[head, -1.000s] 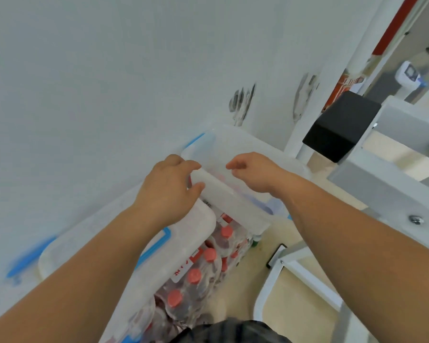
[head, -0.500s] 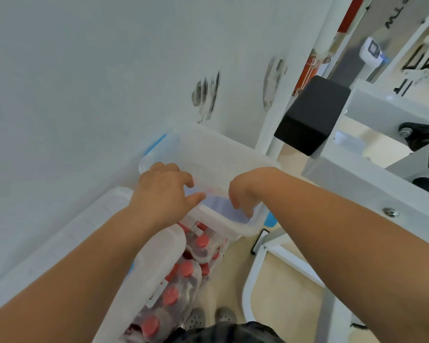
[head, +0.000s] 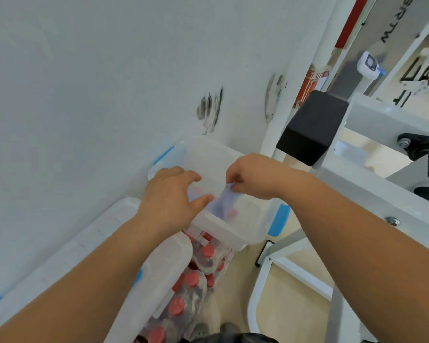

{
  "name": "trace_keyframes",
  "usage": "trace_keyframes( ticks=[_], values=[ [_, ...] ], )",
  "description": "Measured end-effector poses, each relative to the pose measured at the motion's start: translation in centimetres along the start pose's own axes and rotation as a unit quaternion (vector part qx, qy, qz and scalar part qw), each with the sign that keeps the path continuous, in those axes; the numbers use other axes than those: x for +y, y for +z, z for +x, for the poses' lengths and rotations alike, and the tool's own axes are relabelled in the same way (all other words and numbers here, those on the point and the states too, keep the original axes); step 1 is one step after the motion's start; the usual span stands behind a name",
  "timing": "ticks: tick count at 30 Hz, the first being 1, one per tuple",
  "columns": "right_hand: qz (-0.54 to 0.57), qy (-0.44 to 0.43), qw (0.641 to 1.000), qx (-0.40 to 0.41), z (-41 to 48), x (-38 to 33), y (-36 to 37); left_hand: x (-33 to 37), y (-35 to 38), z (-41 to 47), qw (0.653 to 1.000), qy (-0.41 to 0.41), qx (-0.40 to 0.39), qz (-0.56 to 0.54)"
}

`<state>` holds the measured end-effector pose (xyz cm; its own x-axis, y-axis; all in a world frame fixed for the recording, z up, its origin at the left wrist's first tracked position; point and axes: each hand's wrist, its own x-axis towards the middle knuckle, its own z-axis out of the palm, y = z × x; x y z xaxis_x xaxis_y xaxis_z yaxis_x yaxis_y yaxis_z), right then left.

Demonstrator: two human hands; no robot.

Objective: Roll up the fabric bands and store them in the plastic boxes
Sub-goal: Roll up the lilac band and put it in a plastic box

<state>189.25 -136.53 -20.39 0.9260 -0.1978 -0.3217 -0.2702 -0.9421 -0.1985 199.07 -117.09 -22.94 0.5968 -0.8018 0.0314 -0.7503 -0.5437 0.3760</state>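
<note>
Directly below the head camera, two bare forearms reach forward to a clear plastic box (head: 209, 151) with blue clasps (head: 279, 219) on its sides. The box has no lid on and sits against a pale wall (head: 84, 95), resting partly on a pack of bottles (head: 192, 279) with red caps.

The right hand (head: 253, 179) hovers above the open box, its fingertips drawn together and pinching the top end of a thin, pale blue fabric band (head: 223, 203). The band hangs down from that pinch into the box, flat and not rolled, and red bottle caps show faintly through the box floor beneath it.

The left hand (head: 170, 198) lies over the near left side of the box, fingers loosely spread and pointing forward. Its thumb stretches out to the right, and the tip meets the edge of the hanging band. Whether this hand is pinching the band or only touching it cannot be told.

To the lower left, a second clear box (head: 159, 268) with its lid on stands just beside the first, also on the bottles. On the right is a white metal frame (head: 382, 125) with a black padded block (head: 310, 129). The toes of two shoes (head: 201, 330) show at the bottom edge, on a beige floor (head: 233, 300).
</note>
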Motion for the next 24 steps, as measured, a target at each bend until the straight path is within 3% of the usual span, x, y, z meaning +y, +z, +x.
trace_keyframes(
  ticks=[5,11,18,24],
  values=[
    [0.143,-0.029,0.976,0.161,-3.9,-1.9,-3.2,3.0,-2.4,-0.1,0.979,0.024,0.058,-0.192],
    [0.317,-0.022,0.886,0.337,-7.6,-3.3,-4.9,6.8,-5.6,-0.9,0.903,0.051,0.092,-0.417],
    [0.532,-0.073,0.772,0.341,-10.9,-3.9,-6.4,9.0,-8.9,-1.7,0.832,0.063,0.133,-0.535],
    [0.501,-0.032,0.765,0.403,-11.2,-4.7,-6.1,9.5,-9.0,-2.3,0.846,0.040,0.111,-0.521]
  ],
)
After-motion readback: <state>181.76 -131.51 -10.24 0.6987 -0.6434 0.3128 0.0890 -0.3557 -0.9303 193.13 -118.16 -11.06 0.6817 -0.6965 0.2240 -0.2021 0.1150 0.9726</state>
